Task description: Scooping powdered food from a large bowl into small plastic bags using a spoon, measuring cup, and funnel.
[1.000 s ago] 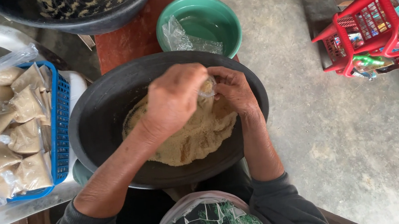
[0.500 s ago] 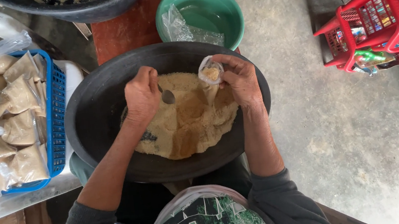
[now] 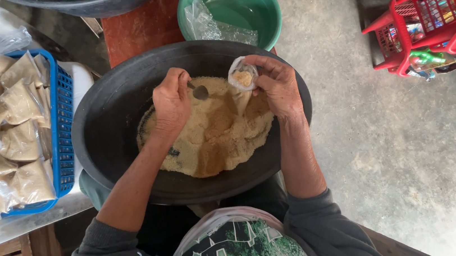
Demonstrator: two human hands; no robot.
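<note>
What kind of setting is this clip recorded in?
Likely a small home or backyard food-packing spot, not a factory: bare concrete floor, a big black basin of tan granules, and a blue basket stacked with filled bags. The right hand holds a small bag.

Red-brown table (image 3: 141,27) carries black basin (image 3: 108,118), green bowl (image 3: 260,6).

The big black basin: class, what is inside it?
The black basin holds a heap of tan grainy powder. The left hand holds a spoon over it; the right hand holds a small clear bag. The basin's bottom under the heap is hidden.
</note>
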